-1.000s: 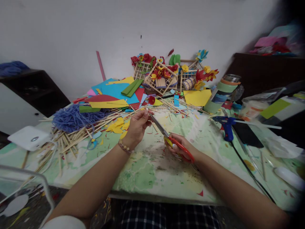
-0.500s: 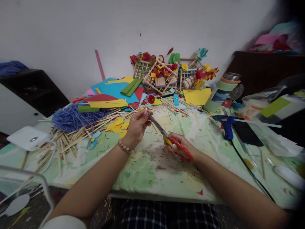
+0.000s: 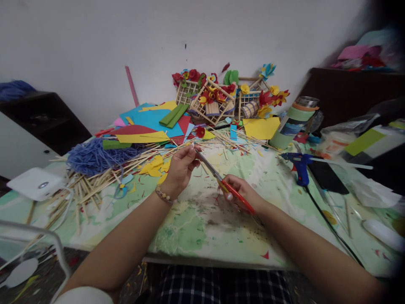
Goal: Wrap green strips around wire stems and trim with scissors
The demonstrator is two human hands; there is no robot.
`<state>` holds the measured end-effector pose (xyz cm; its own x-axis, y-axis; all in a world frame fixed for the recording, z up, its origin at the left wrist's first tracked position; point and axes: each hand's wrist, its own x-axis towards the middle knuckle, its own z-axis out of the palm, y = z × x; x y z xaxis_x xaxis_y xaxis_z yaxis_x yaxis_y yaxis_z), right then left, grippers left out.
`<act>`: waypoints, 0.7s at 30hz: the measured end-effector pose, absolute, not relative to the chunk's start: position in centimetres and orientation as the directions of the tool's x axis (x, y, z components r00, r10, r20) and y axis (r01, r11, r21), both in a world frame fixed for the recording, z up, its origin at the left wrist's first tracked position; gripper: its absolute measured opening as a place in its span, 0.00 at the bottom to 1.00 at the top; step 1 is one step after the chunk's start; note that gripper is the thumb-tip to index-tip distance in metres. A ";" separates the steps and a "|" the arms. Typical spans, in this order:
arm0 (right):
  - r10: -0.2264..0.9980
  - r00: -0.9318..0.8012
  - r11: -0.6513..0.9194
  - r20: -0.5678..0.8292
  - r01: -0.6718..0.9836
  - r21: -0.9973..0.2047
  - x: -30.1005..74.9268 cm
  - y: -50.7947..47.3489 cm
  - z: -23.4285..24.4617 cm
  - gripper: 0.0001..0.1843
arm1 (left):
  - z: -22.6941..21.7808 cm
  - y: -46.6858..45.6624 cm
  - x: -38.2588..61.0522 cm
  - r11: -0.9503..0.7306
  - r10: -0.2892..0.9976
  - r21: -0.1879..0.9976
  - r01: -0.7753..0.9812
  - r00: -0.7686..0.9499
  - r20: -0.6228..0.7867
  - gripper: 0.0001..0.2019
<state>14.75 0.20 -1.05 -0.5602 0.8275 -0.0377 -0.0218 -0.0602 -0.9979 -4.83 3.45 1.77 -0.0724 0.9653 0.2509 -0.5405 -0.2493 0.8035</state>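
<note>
My right hand (image 3: 238,192) is closed around the red handles of a pair of scissors (image 3: 215,173). Their metal blades point up and left, and the tips reach the fingers of my left hand (image 3: 182,166). Thumb and fingertips of that left hand are pinched together at the blade tips; whatever lies between them is too small to make out. Both hands are above the stained green-and-white tablecloth (image 3: 190,232). Yellow paper petals (image 3: 154,166) lie just left of my left hand.
Bamboo sticks (image 3: 91,190), blue yarn (image 3: 91,156) and coloured paper sheets (image 3: 142,118) cover the left side. Stick frames with paper flowers (image 3: 213,101) stand against the wall. At right are a green bottle (image 3: 289,126), a blue glue gun (image 3: 300,166) and a phone (image 3: 329,177).
The scissors' handles have drawn closer together as my right hand closes. My left hand stays almost where it was, still pinched at the blade tips.
</note>
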 end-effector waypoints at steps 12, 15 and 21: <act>0.833 -0.553 0.052 -0.001 0.080 -0.995 14.8 0.3 -0.6 0.25 | 1.4 3.8 -4.9 -0.213 0.976 0.804 -0.555 -0.091 0.196 0.12; 0.811 -0.584 0.117 0.040 0.095 -0.988 15.0 0.1 -0.3 0.26 | 1.4 3.8 -4.8 -0.198 0.980 0.806 -0.558 -0.099 0.172 0.13; 0.778 -0.626 0.209 0.057 0.172 -0.963 15.5 0.4 0.1 0.25 | 1.3 3.8 -4.6 -0.212 0.977 0.804 -0.556 -0.114 0.179 0.13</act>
<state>15.53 0.45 0.09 -0.6262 0.7776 0.0572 0.1717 0.2092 -0.9627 -4.63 3.82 1.35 -0.1138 0.9772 0.1794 -0.5556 -0.2123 0.8039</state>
